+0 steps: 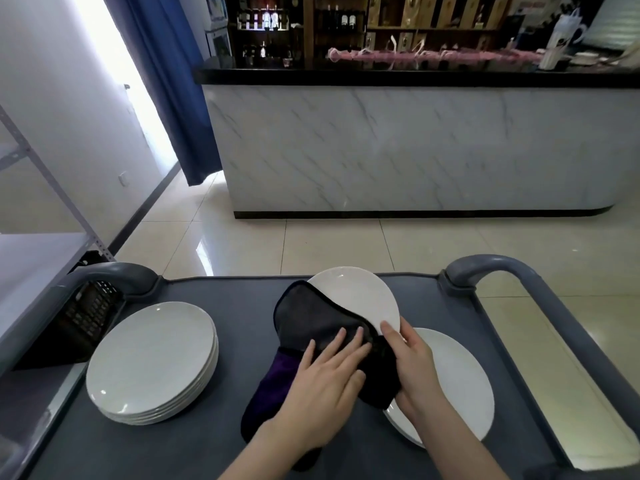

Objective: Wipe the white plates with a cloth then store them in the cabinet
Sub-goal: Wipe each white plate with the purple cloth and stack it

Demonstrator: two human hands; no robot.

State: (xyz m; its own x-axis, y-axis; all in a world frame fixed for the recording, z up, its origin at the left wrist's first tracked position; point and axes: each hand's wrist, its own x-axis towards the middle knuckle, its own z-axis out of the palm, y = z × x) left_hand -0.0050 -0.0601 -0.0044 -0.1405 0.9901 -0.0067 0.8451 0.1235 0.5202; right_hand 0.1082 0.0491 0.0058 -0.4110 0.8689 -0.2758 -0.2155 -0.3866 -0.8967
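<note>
White plate (360,299): just right of the frame's centre, low down, held tilted over the grey surface (242,299); its lower left half is covered by the cloth.
Cloth (311,320): dark, with a purple side showing lower down; it drapes over the plate's face and hangs to the surface below the hands.
Left grip (325,379): a bare hand, fingers straight and spread, pressing the cloth flat against the plate and clasping nothing.
Right grip (414,362): a bare hand closed on the white plate's right rim, thumb on the face, fingers curled round behind, with a fold of cloth beneath it.
Flat plate (460,386): white, lying on the surface at lower right, partly hidden by the right grip and the cloth.
Plate stack (152,358): several white plates piled at lower left, well apart from the hands.
Cart handles (512,268): grey curved bars at the surface's far corners.
Dark crate (86,317): left of the stack, beside a grey metal shelf (34,258).
Floor (311,244): glossy pale tiles.
Marble-fronted bar (398,147): across the upper middle, black top, bottle shelves behind.
Blue curtain (173,81): upper left, by a bright window.
</note>
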